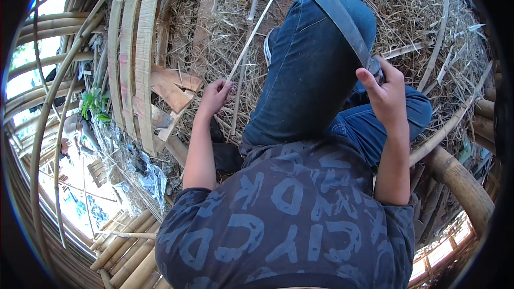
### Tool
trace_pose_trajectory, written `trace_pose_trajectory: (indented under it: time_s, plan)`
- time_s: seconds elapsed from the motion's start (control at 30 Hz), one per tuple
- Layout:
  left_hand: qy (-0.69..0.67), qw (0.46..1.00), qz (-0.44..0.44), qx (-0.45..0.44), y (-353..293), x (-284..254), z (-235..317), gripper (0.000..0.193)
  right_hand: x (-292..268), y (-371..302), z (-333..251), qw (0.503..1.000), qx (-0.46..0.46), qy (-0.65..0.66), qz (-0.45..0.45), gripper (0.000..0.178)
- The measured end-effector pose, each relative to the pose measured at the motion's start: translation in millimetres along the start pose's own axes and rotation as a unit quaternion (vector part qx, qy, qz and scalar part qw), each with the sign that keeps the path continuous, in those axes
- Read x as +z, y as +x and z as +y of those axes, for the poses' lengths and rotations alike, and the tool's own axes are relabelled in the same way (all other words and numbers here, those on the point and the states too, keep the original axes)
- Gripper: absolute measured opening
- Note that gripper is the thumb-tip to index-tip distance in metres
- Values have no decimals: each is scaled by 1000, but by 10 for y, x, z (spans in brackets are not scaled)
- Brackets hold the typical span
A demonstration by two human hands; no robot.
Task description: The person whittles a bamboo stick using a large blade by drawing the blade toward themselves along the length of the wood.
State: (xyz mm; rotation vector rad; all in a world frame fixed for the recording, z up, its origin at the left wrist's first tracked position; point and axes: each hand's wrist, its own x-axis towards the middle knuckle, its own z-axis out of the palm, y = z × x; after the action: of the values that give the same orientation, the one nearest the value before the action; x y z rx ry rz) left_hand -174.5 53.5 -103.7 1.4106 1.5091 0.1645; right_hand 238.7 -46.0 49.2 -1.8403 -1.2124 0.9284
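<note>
My left hand (215, 96) is closed, pinching the lower end of a thin pale bamboo strip (254, 33). From there the strip slants up and away to the right, left of my bent knee. On the right, my right hand (390, 93) grips the dark handle of a machete (334, 13), thumb raised along its side. Its long grey blade runs up and to the left across my jeans-covered knee (321, 48), and its far end leaves the picture at the top. Part of the handle is hidden by my fingers.
Wooden slats (144, 64) and an orange-brown wood offcut (170, 86) lie to my left. Dry straw and shavings (407, 10) cover the ground. A thick bamboo pole (460, 184) is at my right, bamboo poles (131, 254) at lower left. Clear plastic (152, 176) lies beside a green plant (95, 104).
</note>
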Motion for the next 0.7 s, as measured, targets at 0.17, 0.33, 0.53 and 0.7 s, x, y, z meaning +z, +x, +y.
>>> trace_pose_trajectory:
  time_s: [0.17,0.33,0.53,0.7]
  plan:
    - [-66,996,29,54,-614,-8,600,26,2,-108,142,996,-11,88,-12,50]
    - [-136,979,54,141,-1147,220,1245,26,-111,-308,171,991,-9,131,-12,49]
    - [-55,982,-28,176,-1433,501,1507,28,-285,-384,180,997,-73,5,13,45]
    - [-46,983,-72,161,-1528,614,1389,26,-225,-289,-28,970,-112,-212,27,53]
